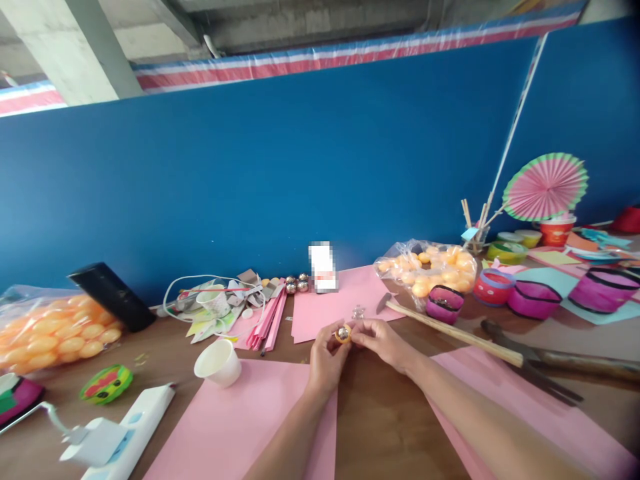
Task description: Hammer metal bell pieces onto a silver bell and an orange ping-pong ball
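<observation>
Both hands meet above the table at the centre. In the fingers of my left hand (327, 363) is a small orange plastic cup-like shell (345, 340), which has a shiny silver ball (343, 333) sitting in its opening. My right hand (385, 343) pinches the shell's right edge, its fingers bent together. Just beyond the hands, a small silvery metal piece (358, 311) rests at the pink paper's edge; its kind is unclear. Several larger shiny steel balls (297, 283) lie further back near the blue partition.
A white cup (218, 363) stands on pink paper (250, 413) at the left. To the right lie a wooden-handled hammer (460, 330) and a dark-headed tool (575, 360). Bags of orange balls (440, 267) flank the table. A power strip (145, 427) is front left.
</observation>
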Tool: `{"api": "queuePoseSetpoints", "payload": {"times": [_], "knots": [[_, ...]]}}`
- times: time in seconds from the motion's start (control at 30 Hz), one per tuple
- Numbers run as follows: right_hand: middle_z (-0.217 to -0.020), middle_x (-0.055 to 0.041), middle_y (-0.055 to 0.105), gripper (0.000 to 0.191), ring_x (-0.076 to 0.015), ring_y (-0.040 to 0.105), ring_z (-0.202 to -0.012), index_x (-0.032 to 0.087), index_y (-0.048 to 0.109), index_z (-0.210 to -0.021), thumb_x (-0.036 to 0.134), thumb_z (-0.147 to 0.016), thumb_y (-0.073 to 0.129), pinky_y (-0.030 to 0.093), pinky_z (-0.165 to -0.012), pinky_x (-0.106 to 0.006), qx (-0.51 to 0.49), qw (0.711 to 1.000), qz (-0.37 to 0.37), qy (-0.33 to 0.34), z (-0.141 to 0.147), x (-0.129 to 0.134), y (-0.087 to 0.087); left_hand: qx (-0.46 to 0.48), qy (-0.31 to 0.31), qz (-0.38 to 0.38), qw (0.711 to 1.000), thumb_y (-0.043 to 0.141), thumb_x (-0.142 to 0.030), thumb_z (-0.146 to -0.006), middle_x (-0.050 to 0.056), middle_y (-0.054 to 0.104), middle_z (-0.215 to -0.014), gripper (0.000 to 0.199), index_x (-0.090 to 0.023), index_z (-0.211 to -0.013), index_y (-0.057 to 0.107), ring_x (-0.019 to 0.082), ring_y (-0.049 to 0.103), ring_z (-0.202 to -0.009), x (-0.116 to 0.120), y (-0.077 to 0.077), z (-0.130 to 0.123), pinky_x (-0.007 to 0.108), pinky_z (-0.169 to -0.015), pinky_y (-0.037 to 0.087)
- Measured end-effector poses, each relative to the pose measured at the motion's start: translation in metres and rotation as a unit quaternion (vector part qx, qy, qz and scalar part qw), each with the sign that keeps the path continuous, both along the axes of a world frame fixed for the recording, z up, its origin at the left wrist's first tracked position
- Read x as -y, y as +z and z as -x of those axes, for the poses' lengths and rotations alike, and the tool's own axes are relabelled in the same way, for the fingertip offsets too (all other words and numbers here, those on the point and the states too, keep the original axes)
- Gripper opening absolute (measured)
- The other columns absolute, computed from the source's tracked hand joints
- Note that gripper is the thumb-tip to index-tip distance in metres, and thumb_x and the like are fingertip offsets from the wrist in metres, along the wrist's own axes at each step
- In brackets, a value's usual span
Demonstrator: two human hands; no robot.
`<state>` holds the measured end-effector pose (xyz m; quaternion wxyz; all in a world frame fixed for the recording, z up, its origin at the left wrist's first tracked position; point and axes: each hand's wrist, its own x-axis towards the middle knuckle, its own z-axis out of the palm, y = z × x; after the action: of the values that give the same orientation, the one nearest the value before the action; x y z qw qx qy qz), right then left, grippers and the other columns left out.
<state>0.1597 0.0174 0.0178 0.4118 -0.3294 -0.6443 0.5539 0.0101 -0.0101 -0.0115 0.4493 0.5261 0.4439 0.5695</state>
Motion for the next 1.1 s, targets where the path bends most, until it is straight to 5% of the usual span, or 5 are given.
{"api": "queuePoseSetpoints", "payload": {"times": [0.2,0.47,0.7,1.1], "knots": [[-0.082,-0.0036,0.062,0.023,-0.0165,0.054,-0.079,0.015,0.056,-0.063,0.036,-0.072,0.060,0.040,-0.072,-0.027,-0.005,1.000,0.001,0.007,0.000,-0.001,-0.001,0.013,-0.002,0.003,1.000,0.066,-0.021,-0.066,0.011,0.060,-0.110,0.049,-0.017,-0.113,0.051,0.022,0.058,-0.099,-0.001,-0.001,0.000,0.035,-0.085,0.047],[-0.072,-0.0007,0.062,0.020,-0.0162,0.055,-0.077,0.016,0.058,-0.064,0.034,-0.070,0.063,0.039,-0.072,-0.027,-0.012,1.000,0.020,0.008,-0.001,-0.004,-0.007,0.013,0.008,0.005,1.000,0.067,-0.020,-0.064,0.010,0.062,-0.107,0.043,-0.016,-0.105,0.056,0.023,0.058,-0.099,0.001,0.005,-0.001,0.035,-0.086,0.046],[-0.087,-0.0053,0.066,0.026,-0.0203,0.058,-0.083,0.014,0.062,-0.070,0.039,-0.064,0.067,0.041,-0.079,-0.033,0.017,0.998,0.068,-0.002,-0.003,-0.008,-0.011,-0.025,-0.005,-0.007,1.000,0.062,-0.015,-0.067,0.010,0.061,-0.107,0.038,-0.016,-0.105,0.056,0.022,0.057,-0.099,0.000,0.004,-0.001,0.036,-0.085,0.046],[-0.077,-0.0044,0.067,0.029,-0.0187,0.060,-0.077,0.014,0.062,-0.069,0.038,-0.056,0.073,0.042,-0.078,-0.033,-0.013,0.995,0.103,-0.012,-0.003,-0.009,-0.010,-0.078,0.022,-0.022,0.996,0.058,-0.009,-0.065,0.008,0.058,-0.106,0.039,-0.019,-0.103,0.059,0.021,0.055,-0.099,-0.001,0.000,0.000,0.034,-0.085,0.046]]}}
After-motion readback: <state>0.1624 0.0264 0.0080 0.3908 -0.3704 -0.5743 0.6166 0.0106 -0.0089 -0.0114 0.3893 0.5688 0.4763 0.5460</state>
